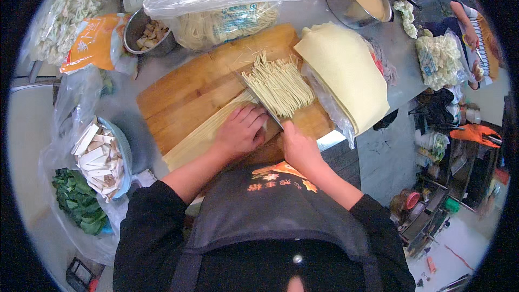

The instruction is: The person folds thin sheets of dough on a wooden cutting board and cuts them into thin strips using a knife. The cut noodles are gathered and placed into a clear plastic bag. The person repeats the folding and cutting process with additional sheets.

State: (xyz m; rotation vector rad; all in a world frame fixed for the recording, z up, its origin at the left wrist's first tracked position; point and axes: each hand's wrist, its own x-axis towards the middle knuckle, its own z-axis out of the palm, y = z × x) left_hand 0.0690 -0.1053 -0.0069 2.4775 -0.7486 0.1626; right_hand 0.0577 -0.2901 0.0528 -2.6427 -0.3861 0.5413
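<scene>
A wooden cutting board (pixel 194 85) lies before me. My left hand (pixel 243 127) presses flat, fingers bent, on a long folded stack of pale dough or tofu sheets (pixel 198 138). My right hand (pixel 300 144) grips a kitchen knife (pixel 263 101), its blade standing on the board at the stack's cut end, close to my left fingertips. Beyond the blade lies a pile of thin cut strips (pixel 284 85). To the right of the board rests a thick folded stack of uncut pale sheets (pixel 344 77) on clear plastic. The knife handle is mostly hidden in my right hand.
Behind the board stand a bag of strips (pixel 231 22), a steel bowl of brown cubes (pixel 150 38) and a steel pot of tan liquid (pixel 361 0). At left are a basket of sliced white pieces (pixel 101 162) and leafy greens (pixel 77 200). Another person (pixel 472 36) works at far right.
</scene>
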